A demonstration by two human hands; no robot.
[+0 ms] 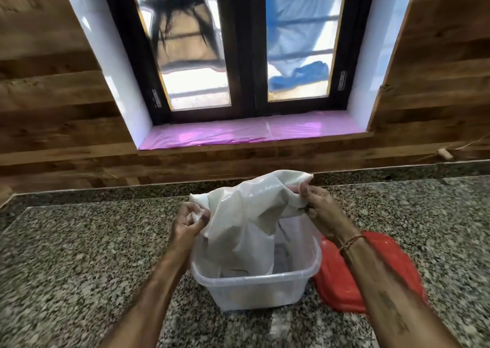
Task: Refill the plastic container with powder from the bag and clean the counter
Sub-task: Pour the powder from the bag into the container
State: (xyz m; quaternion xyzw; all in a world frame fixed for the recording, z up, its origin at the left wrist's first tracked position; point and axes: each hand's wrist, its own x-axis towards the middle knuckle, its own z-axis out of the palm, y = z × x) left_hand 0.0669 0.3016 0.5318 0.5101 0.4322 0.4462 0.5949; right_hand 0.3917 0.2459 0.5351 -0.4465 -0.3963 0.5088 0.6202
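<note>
Both hands, left hand and right hand, pinch white woven plastic bag corners above clear rectangular plastic container; I'd keep mouth inside container rim, shake gently.

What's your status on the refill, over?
Both hands, left hand and right hand, gripping the white bag. Bag upended into the clear container. Red lid off, lying right of the container. Nothing in the way.

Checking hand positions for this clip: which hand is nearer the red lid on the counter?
Right. The right hand grips the bag just above and beside the red lid, its forearm crossing over it. The left hand holds the bag's other corner, across the container.
</note>
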